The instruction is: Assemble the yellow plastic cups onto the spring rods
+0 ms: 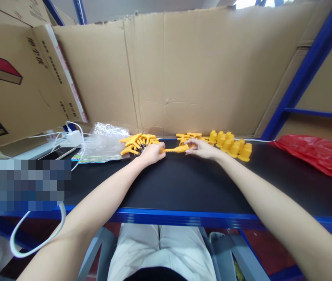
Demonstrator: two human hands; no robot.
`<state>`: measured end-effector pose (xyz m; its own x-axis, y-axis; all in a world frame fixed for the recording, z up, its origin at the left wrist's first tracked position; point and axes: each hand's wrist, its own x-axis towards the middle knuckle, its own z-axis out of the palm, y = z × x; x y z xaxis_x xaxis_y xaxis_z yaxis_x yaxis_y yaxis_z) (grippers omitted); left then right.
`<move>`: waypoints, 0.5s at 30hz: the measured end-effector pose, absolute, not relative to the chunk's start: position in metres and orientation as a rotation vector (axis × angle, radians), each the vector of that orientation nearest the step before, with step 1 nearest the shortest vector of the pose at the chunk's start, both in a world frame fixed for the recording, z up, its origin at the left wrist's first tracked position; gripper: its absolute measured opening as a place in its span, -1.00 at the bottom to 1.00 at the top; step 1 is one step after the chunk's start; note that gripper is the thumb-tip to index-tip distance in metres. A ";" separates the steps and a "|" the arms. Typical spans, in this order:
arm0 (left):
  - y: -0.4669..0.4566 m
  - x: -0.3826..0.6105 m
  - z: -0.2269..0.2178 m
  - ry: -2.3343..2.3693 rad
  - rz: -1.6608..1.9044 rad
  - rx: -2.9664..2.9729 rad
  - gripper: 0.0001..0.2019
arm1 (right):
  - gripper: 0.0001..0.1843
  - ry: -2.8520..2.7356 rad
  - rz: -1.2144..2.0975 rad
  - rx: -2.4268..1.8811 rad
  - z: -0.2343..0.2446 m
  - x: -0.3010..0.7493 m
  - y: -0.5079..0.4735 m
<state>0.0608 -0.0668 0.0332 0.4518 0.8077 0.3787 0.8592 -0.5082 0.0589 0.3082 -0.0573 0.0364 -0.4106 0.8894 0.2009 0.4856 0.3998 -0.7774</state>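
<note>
A black tabletop (189, 187) with a blue front edge runs up to a tall cardboard wall (213, 70). Over the table, about midway across and toward the back, a yellow stick (170, 150) lies level between the two hands, its thin ridged part to the left and its thicker part to the right. The left hand (153, 153) is curled nearly closed around the left end. The right hand (200, 149) is partly closed, thumb and fingertips pinching the thicker end; its remaining fingers are hard to make out.

Just beside the left hand is a heap of yellow handles (136, 141), with small dark bits among them. Behind the right hand lie more yellow pieces (191, 136), partly hidden by it. To their right stands a cluster of yellow cups (232, 146), wider at the bottom; their insides cannot be seen.

Left of the handles, a crumpled clear plastic bag (104, 140) lies near a white charger (74, 138) and its cable. I cannot tell whether the bag holds anything. At the right end, a red bag (315, 154) lies slumped, its contents hidden. A large printed cardboard box (4, 23) rises at the far left.
</note>
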 end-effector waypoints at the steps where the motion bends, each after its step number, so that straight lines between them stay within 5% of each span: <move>1: -0.068 0.061 0.034 -1.478 -0.546 -2.551 -0.74 | -0.69 -2.018 0.905 -1.165 0.037 0.308 -0.058; 8: -0.071 0.062 0.035 -1.440 -0.581 -2.521 -0.74 | -0.73 -1.903 1.206 -1.155 0.037 0.307 -0.060; 15: -0.067 0.061 0.033 -1.443 -0.558 -2.509 -0.74 | -0.64 -1.884 1.176 -1.168 0.032 0.302 -0.057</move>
<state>0.0607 -0.0671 0.0328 0.4540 0.7892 0.4135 0.8620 -0.5065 0.0201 0.3022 -0.0571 0.0319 -0.4153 0.9083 0.0498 0.3545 0.2120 -0.9107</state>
